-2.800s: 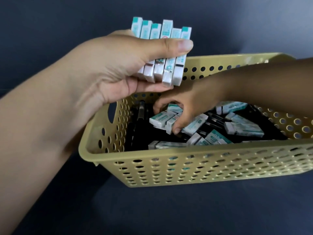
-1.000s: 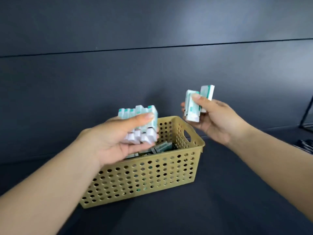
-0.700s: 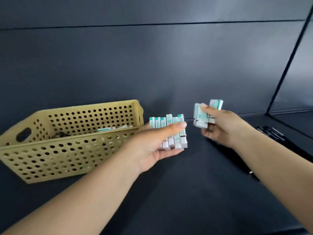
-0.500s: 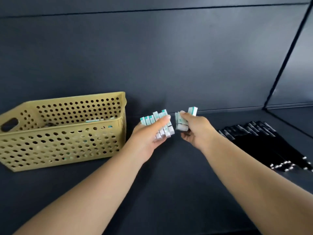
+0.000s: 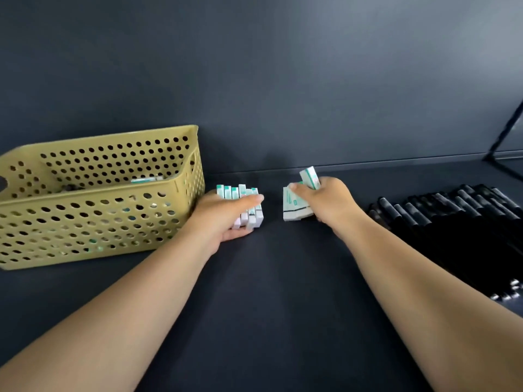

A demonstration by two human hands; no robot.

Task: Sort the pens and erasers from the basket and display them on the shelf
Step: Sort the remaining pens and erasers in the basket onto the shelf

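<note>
My left hand (image 5: 226,216) grips a row of several white-and-teal erasers (image 5: 249,215), thumb across their fronts, low over the dark shelf (image 5: 283,278) just right of the basket. My right hand (image 5: 328,202) holds a few more erasers (image 5: 294,206), lower ends near the shelf surface, one sticking up behind the fingers. The yellow perforated basket (image 5: 99,222) stands at the left with an eraser (image 5: 144,180) showing inside. A row of black pens (image 5: 452,216) lies on the shelf at the right.
The dark back wall rises right behind the shelf. A black slanted frame bar (image 5: 506,131) stands at the far right. Bare shelf surface lies between the basket and the pens, where both hands are.
Both hands lifted out of the basket with erasers, swung right and came down to the shelf between basket and pens. The hands have moved apart since half a second ago.
</note>
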